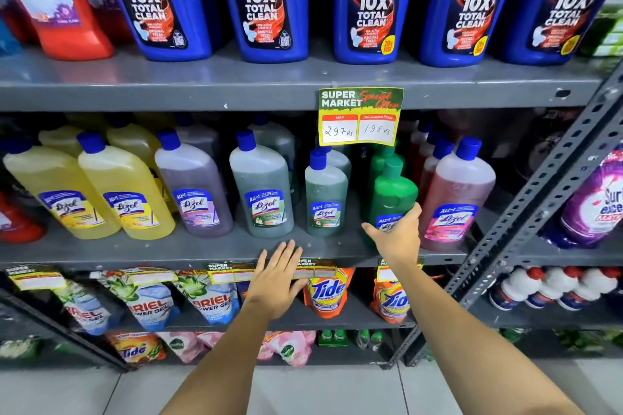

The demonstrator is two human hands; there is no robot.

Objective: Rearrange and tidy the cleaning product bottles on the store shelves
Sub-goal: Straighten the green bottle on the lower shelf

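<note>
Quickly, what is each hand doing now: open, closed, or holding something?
Left hand: open, fingers flat, holding nothing, at the shelf edge.
Right hand: closed around the green bottle.

Shelf (168,91): grey painted metal, matt, scuffed. Green bottle (392,194): glossy smooth plastic. Price tag (360,116): printed paper. Floor (320,387): smooth tile.
</note>
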